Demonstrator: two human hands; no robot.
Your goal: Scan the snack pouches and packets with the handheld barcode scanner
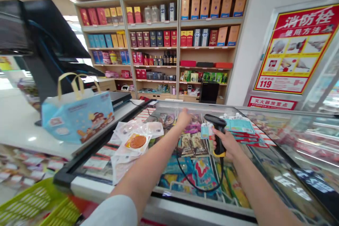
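My right hand is wrapped round the grip of a black and yellow barcode scanner. Its dark cable loops down over the freezer. A small blue-and-white packet shows beside my right thumb; whether the hand also holds it I cannot make out. My left hand is stretched forward above the far part of the chest freezer, its fingers blurred and partly hidden. To the left of my left forearm, clear flat packs, one with a round brown item inside, lie on the freezer top.
A stack of blue and red packets lies on the freezer's right side. At left, a blue carrier bag stands on the white counter near a black monitor. A green basket sits lower left. Shelves of boxes stand behind.
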